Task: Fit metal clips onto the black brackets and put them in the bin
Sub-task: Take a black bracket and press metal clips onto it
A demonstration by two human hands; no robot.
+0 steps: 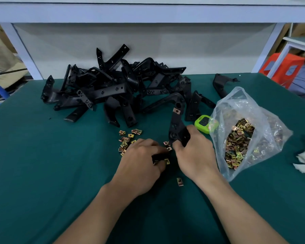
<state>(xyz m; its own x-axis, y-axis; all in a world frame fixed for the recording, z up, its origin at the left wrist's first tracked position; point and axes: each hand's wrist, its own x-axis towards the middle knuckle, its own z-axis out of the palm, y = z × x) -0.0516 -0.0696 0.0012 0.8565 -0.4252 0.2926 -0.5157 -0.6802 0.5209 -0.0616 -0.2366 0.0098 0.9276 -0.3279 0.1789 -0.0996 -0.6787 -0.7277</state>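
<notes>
Nearest, left hand pinches a clip against the bracket gripped by right hand; its far end already wears one. Beyond, loose clips, then a big unfinished bracket pile; no bin visible.

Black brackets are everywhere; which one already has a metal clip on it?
The bracket held in the right hand: a metal clip sits on its far tip. Those in the pile show none.

Single head view, close above green table, facing forward and down
</notes>
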